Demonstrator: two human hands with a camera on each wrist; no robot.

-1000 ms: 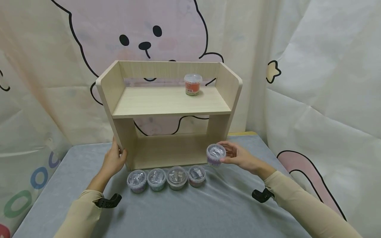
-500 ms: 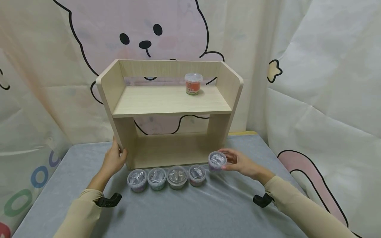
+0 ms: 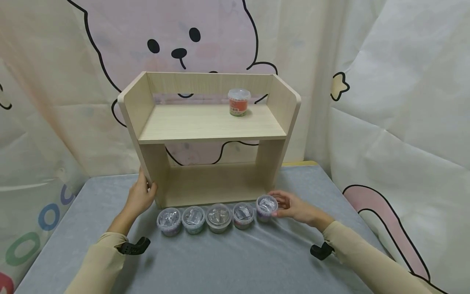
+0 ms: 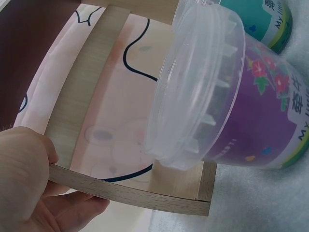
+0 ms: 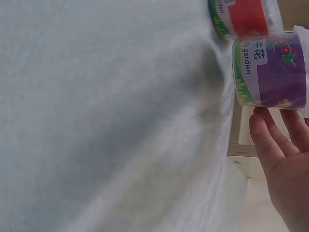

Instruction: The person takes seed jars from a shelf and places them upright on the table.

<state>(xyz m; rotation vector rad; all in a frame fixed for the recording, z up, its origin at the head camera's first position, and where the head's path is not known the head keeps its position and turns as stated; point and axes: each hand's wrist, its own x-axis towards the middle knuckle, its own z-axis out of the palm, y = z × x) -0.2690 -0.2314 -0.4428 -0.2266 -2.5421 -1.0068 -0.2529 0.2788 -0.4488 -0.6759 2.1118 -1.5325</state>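
Note:
A two-tier wooden shelf point(image 3: 205, 126) stands on the cloth-covered table. My left hand point(image 3: 140, 198) grips its left side panel low down, thumb in front and fingers behind, as the left wrist view shows. At the right end of a row of lidded plastic cups, my right hand point(image 3: 295, 210) holds a purple-labelled cup point(image 5: 280, 72) by its right side. That cup stands upright, low at the table, beside a red-labelled cup point(image 5: 246, 17). On the upper tier sits an orange-labelled cup point(image 3: 238, 102), towards the right.
Several cups line the shelf's front edge, among them a grey-lidded cup point(image 3: 218, 218) mid-row and another purple cup point(image 4: 260, 106) at the left end. Grey-blue cloth point(image 3: 220, 261) covers the table. A printed curtain point(image 3: 293, 53) hangs close behind.
My right hand has lowered the purple-labelled cup to the row's right end, beside the red-labelled one. My left hand keeps its grip on the shelf.

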